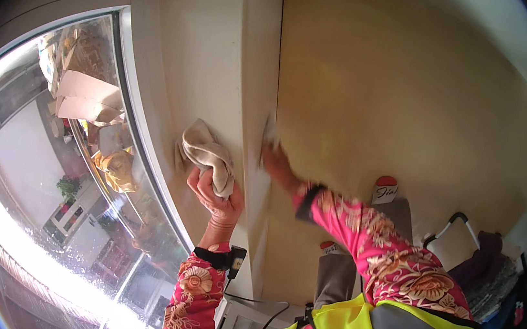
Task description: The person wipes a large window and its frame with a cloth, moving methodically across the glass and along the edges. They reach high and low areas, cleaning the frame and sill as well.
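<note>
My left hand (213, 198) grips a bunched beige cloth (204, 145) beside the white window surround (201, 65). Some of the cloth hangs behind the fingers, close to that surface; whether it touches cannot be told. To the right, my right hand (280, 166) is blurred and closed around a thin, flat, pale object (268, 131), perhaps a scraper. This object stands on edge along the white strip by the dark seam (279, 59), where the tan panel (398, 92) begins. Its lower part is partly covered by the fingers.
A glass window (76, 221) on the left shows boxes, bags and a plant through it. Slippers (385, 190) are below the right arm. A dark cable (269, 326) hangs from the left wrist's device. A bent metal handle (454, 223) and dark cloth (487, 258) are at right.
</note>
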Tool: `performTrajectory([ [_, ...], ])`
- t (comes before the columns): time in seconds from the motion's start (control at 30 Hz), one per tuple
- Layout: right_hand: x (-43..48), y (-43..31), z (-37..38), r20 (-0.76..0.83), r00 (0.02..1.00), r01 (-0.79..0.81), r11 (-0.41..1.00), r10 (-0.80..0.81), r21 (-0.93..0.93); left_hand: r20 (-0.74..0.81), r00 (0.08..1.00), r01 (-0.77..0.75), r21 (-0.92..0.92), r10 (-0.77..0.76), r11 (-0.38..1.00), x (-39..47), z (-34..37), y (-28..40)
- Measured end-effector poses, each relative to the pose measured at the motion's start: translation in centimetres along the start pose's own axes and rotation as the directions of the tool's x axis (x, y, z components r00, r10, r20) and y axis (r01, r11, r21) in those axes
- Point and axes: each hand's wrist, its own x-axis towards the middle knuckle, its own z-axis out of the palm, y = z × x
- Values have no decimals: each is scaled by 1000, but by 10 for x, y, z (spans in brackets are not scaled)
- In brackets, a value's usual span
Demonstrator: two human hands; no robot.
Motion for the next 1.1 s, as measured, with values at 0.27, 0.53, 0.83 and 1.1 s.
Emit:
performTrajectory([
  [0.27, 127, -74, -125, -366, 886, 463, 571, -284, 678, 0, 1000, -28, -47, 28, 999, 2, 1, -5],
  [0.53, -33, -18, -8, -277, 895, 443, 612, -350, 655, -17, 996, -84, -49, 83, 995, 8, 0, -2],
  [0.83, 85, -66, -108, -454, 844, 510, 691, -286, 512, -36, 999, -30, -73, 28, 997, 7, 3, -6],
  [1.1, 91, -79, -145, -498, 822, 521, 719, -277, 459, -21, 999, -36, -67, 35, 997, 7, -1, -5],
])
